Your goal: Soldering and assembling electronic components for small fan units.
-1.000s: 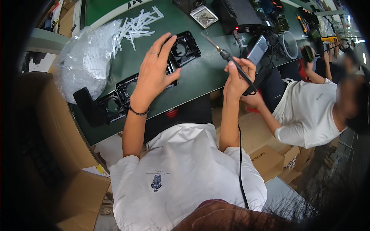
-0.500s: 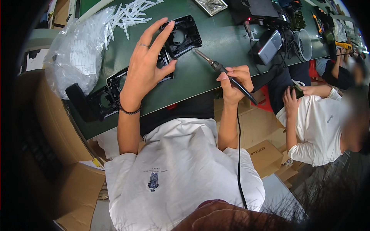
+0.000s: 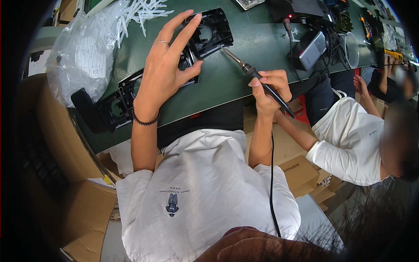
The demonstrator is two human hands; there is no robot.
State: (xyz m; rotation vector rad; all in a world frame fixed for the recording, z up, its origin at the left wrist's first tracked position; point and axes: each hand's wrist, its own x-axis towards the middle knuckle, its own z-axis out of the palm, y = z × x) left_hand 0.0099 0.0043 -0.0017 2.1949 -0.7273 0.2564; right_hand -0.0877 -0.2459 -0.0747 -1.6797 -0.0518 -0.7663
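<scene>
A long black plastic frame assembly [image 3: 211, 31] with round openings lies slantwise on the bench. My left hand [image 3: 168, 59] spans it, fingertips at the upper edge and thumb at the lower side, gripping it. Its middle is partly hidden under that hand. In my right hand [image 3: 270, 91] is a soldering iron [image 3: 248, 70] with a black handle, held like a pen. The metal tip points up and left, close to the frame's lower edge; contact cannot be made out. From the handle a black cord runs down past my right arm.
At left are a clear plastic bag [image 3: 80, 65], white plastic strips [image 3: 142, 13] and a black block-like part [image 3: 85, 109]. A black power unit [image 3: 297, 11], a grey box [image 3: 309, 51] and cables stand at right. Cardboard boxes [image 3: 301, 174] lie below. A co-worker [image 3: 349, 139] sits at right.
The view has shifted slightly; my hands, the frame and the soldering iron keep nearly the same placement. The co-worker's hands have moved apart, one arm now reaching behind my right hand.
</scene>
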